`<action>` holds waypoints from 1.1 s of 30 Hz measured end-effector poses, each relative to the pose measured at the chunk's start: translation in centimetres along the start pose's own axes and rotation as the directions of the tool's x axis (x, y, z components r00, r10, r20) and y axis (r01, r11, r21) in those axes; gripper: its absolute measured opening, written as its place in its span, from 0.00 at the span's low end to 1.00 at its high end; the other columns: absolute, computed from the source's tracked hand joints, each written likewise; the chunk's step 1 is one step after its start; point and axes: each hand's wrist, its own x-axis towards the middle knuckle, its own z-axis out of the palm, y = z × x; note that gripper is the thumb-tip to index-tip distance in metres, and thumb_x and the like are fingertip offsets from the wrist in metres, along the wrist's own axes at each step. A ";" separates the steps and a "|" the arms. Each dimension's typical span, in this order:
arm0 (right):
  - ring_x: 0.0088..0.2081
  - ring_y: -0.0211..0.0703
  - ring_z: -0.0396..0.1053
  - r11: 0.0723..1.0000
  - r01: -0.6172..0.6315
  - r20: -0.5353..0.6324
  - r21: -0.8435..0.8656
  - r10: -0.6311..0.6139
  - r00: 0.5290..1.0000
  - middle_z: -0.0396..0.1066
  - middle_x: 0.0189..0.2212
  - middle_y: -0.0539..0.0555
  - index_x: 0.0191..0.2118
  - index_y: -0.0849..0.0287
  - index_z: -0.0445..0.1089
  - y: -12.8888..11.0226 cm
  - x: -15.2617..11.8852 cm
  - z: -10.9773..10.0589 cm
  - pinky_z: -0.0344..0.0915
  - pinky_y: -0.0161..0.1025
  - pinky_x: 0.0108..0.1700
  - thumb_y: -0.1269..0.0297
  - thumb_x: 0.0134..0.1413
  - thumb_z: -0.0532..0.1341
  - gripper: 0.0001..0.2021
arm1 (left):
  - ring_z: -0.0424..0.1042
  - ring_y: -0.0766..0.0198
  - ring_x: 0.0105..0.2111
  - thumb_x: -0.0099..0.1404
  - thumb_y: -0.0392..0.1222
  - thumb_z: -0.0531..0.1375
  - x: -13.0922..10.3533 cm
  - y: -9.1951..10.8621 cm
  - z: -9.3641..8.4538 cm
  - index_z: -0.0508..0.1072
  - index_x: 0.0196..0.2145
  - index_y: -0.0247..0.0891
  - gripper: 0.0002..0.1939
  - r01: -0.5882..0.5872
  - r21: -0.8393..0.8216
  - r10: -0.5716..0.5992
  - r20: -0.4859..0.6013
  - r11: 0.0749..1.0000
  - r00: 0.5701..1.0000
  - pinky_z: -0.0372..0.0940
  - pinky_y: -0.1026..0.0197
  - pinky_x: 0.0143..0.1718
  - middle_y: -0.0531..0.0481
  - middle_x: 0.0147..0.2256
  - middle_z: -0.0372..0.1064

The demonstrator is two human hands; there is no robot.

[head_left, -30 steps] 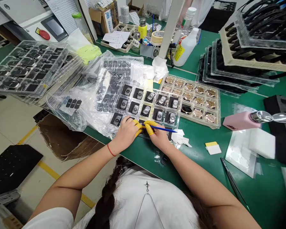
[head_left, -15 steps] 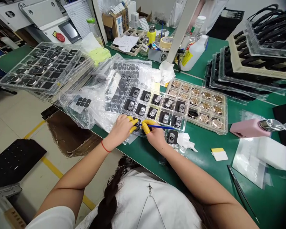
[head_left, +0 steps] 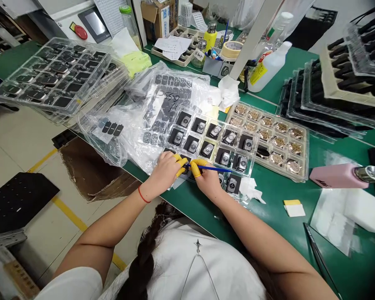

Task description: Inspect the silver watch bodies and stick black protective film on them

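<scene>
A dark watch is sitting between the two hands, at the near row of a clear tray; the fingers are hiding too much to tell whether it is lying fully in its pocket. The left hand is curling over it from the side, its fingers bent and nearly together, seemingly steadying it; I cannot tell whether they are pinching it. The right hand is closing thumb and finger on a blue stick, gripping near the tip, probably for fine control. Both hands are wearing yellow finger covers, perhaps keeping prints off.

Around them, more watches are lying back up, each in its own pocket, likely so they are not rubbing together. A crumpled tissue is lying just beside the right hand, within easy reach. Beyond, a tray of gold watch parts is standing beside the clear tray, while tweezers are resting farther right.
</scene>
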 end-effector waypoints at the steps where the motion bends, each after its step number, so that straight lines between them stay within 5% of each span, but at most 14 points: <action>1: 0.31 0.46 0.70 1.000 0.000 0.002 -0.003 0.000 1.000 0.74 0.29 0.56 0.34 0.58 0.73 -0.1 0.0 0.0 0.65 0.41 0.35 0.62 0.61 0.52 0.13 | 0.61 0.54 0.41 0.68 0.39 0.54 0.0 0.0 0.0 0.74 0.39 0.35 0.09 -0.001 0.000 0.001 -0.002 1.000 1.000 0.58 0.51 0.47 0.43 0.38 0.67; 19: 0.32 0.46 0.72 0.989 -0.063 0.012 0.134 0.062 0.998 0.75 0.30 0.55 0.30 0.57 0.73 0.2 0.6 0.2 0.69 0.42 0.37 0.55 0.61 0.53 0.16 | 0.61 0.55 0.38 0.68 0.39 0.53 0.3 0.2 -0.5 0.74 0.37 0.34 0.11 -0.020 0.033 0.019 0.026 0.999 0.999 0.60 0.51 0.44 0.43 0.35 0.67; 27: 0.30 0.43 0.71 0.976 -0.100 -0.080 0.195 0.117 0.990 0.73 0.28 0.54 0.27 0.58 0.69 0.0 0.4 -0.2 0.68 0.39 0.34 0.55 0.61 0.53 0.16 | 0.64 0.55 0.47 0.69 0.37 0.52 -1.4 0.3 -1.6 0.74 0.46 0.36 0.13 -0.176 0.151 0.173 0.032 0.973 0.984 0.50 0.44 0.60 0.45 0.42 0.71; 33: 0.33 0.46 0.72 0.980 -0.060 -0.061 0.190 0.072 0.995 0.74 0.29 0.53 0.32 0.57 0.72 0.4 0.3 0.0 0.68 0.43 0.40 0.56 0.60 0.55 0.13 | 0.68 0.58 0.44 0.68 0.40 0.55 -1.8 0.1 -1.2 0.75 0.40 0.39 0.09 -0.088 -0.106 0.083 -0.051 0.990 0.995 0.57 0.46 0.57 0.48 0.39 0.74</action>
